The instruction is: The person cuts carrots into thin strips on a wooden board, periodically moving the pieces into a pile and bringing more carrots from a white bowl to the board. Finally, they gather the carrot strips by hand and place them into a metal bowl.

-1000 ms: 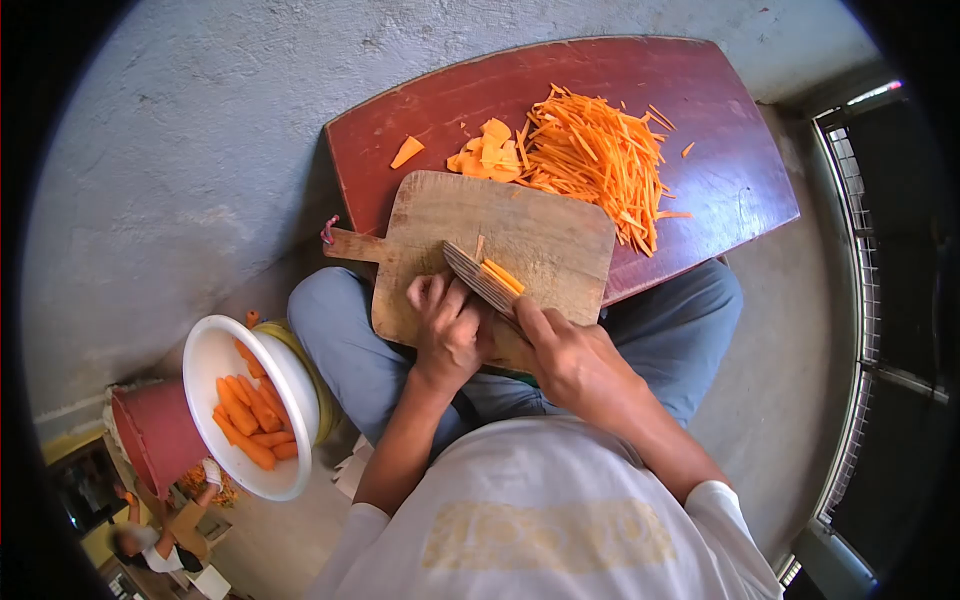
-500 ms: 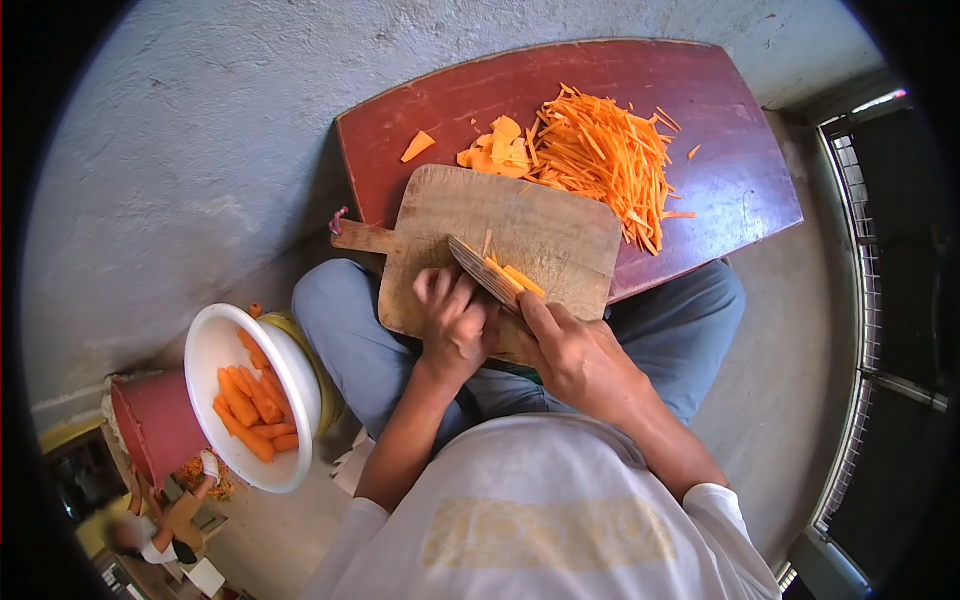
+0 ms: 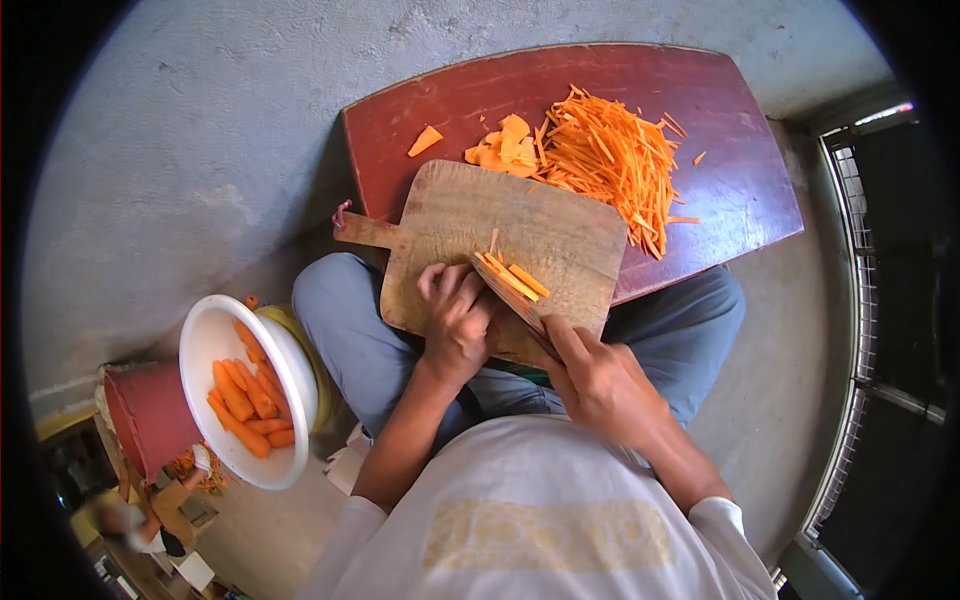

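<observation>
A wooden cutting board (image 3: 560, 225) rests across my lap and against the table edge. My right hand (image 3: 605, 385) is closed round the handle of a knife (image 3: 508, 292), whose blade slants up and left over the board. Several cut carrot strips (image 3: 528, 280) lie along the blade's right side. Just left of the blade, my left hand (image 3: 458, 325) presses on the board with curled fingers; whatever is beneath them is hidden. Beyond the board sit a heap of carrot shreds (image 3: 615, 160) and a small pile of carrot slices (image 3: 505, 150).
The red-brown table (image 3: 720, 160) stands in front, by the wall. At my left, a white basin (image 3: 190, 390) holds several peeled carrots (image 3: 245, 390), next to a red bucket (image 3: 150, 415). Farther off at lower left, another person (image 3: 140, 525) sits near orange scraps.
My right hand and the knife have drawn back slightly down and right. More of the carrot strips shows beside the blade. My left hand stays nearly in place.
</observation>
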`<control>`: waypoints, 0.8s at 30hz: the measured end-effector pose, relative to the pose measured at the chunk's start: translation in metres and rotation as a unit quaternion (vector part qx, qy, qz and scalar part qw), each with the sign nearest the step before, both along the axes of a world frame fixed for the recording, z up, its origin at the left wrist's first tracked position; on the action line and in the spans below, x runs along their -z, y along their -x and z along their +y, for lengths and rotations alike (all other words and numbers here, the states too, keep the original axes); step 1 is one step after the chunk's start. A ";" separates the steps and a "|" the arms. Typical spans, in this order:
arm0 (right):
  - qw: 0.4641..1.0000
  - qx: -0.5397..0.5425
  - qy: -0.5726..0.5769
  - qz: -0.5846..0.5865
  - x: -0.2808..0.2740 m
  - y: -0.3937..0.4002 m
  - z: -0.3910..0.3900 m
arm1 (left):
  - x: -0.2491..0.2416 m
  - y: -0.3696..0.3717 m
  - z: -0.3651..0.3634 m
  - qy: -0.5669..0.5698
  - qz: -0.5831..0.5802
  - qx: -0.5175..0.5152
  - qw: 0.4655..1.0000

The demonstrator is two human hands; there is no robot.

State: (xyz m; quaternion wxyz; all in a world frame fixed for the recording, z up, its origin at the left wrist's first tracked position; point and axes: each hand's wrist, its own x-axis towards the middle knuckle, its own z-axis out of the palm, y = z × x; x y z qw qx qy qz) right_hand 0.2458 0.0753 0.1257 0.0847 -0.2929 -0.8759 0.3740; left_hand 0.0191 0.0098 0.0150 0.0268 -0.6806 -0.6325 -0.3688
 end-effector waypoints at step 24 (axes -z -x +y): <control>1.000 0.013 0.008 0.001 0.003 0.005 -0.006 | 0.009 -0.001 -0.008 0.004 -0.023 0.009 1.000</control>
